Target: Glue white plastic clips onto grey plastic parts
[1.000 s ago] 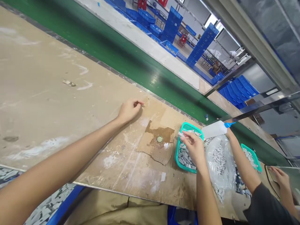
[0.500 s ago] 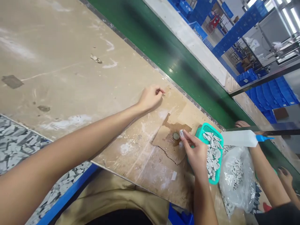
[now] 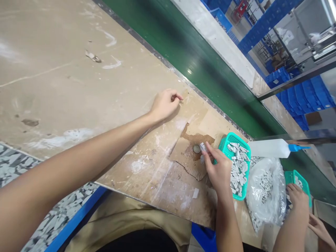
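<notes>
Grey and white flat pieces (image 3: pixel 68 208), heaped at the lower left in a blue-edged container (image 3: pixel 76 219), beside the front edge of the counter (image 3: pixel 65 91).
Counter: tan, scuffed, white-smeared; one small curled fragment (image 3: pixel 92 56) lying well apart from the hands.
Left hand (image 3: pixel 166 104): resting on the counter near its far edge, fingers curled inward, thumb close to the index finger; cannot tell whether they meet or pinch anything.
Green strip (image 3: pixel 189 66): running along the counter's far side.
Cardboard piece (image 3: pixel 181 154): torn-edged, brown-stained, flat on the counter.
White rectangle (image 3: pixel 195 193): small, flat, nearer the front edge.
Round disc (image 3: pixel 196 148): small, pale-centred, dark-rimmed, on the cardboard piece.
Small pale piece (image 3: pixel 202 147): pinched between thumb and fingers of the right hand (image 3: pixel 219 168), just beside the disc.
Green basket (image 3: pixel 249 175): plastic, holding loose white and grey pieces, just beside the right hand.
Bottle (image 3: pixel 270 148): translucent white, blue nozzle, lying tilted beyond the clear plastic bag (image 3: pixel 265 189), which holds small pieces.
Second green basket (image 3: pixel 306 185): at far right, a co-worker's hand (image 3: pixel 298 197) just beside it.
</notes>
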The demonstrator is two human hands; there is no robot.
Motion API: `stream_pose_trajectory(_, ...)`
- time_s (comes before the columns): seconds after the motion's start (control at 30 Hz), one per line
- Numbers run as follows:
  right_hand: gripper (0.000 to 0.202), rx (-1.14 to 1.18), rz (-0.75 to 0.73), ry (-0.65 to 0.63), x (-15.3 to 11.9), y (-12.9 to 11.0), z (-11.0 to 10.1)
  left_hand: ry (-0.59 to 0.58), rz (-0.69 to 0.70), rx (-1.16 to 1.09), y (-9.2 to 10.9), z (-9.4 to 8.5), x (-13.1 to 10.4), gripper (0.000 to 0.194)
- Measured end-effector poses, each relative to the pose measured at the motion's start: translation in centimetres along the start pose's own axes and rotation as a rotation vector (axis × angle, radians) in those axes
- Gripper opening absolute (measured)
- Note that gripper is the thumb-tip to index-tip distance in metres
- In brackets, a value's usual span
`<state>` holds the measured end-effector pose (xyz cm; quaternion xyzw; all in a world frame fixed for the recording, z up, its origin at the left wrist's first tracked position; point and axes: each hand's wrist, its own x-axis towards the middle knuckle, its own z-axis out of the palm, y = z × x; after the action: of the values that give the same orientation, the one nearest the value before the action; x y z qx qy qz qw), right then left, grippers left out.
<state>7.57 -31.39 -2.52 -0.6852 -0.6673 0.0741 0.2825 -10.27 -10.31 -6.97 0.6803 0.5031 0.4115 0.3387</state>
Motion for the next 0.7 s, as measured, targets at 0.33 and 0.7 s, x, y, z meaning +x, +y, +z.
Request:
stream_pose_trajectory(0.33,0.027,0.038,0.071,-0.096,0.0,-0.3,0.0,-0.039,-0.048,0.024,0.6,-0.2,-0.1,0.028)
stream_pose_trajectory(0.7,0.034,-0.003,0.131,-0.119,0.6,0.3,0.6,-0.194,-0.238,0.214,2.2,-1.4,0.1,0.026)
